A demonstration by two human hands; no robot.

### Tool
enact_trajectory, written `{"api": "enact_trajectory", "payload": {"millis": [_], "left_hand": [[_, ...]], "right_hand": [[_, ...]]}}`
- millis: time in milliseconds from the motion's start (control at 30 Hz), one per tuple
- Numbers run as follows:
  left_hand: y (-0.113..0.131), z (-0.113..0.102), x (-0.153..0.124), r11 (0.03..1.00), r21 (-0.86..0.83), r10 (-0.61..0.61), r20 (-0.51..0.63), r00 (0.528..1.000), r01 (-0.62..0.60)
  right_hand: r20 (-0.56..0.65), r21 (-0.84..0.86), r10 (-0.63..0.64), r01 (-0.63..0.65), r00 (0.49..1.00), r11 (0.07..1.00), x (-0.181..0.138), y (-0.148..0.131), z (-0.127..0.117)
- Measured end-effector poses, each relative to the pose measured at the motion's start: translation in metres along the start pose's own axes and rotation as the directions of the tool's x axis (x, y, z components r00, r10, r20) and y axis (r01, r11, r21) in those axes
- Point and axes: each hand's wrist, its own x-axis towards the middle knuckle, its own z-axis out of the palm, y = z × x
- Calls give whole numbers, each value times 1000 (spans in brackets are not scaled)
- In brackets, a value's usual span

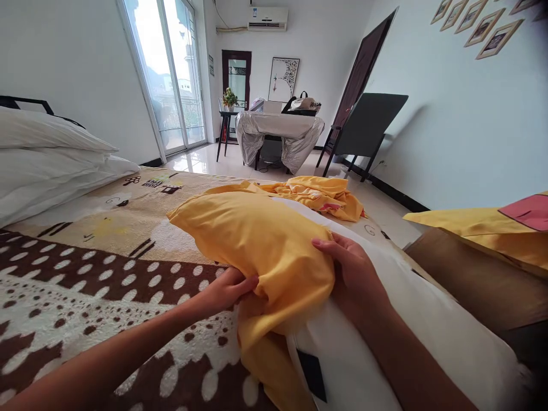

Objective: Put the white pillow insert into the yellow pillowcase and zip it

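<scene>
A yellow pillowcase [257, 228] covers the far end of a white pillow [411, 297] that lies on the bed. Its near part hangs in loose folds beside the pillow. On the left side of the cloth, my left hand [235, 288] is closed, pinching a fold between thumb and fingers. My right hand [353, 268] grips the right edge of the pillowcase, thumb on top and the other fingers partly hidden beneath. A dark tag [312, 374] shows on the near side of the pillow.
Behind lies a crumpled yellow cloth [325, 194]. White pillows [47, 160] are stacked at the left on a brown and cream patterned blanket [124, 279]. More yellow cloth [479, 228] rests over a brown box-like thing [462, 268] at right. A dark chair [363, 125] stands beyond the bed.
</scene>
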Motion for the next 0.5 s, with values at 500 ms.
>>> {"api": "enact_trajectory", "payload": {"millis": [500], "left_hand": [[47,20,-7,580,761,503,-53,863,-292]], "right_hand": [[19,43,24,-25,1000,999,-4,0,4]]}}
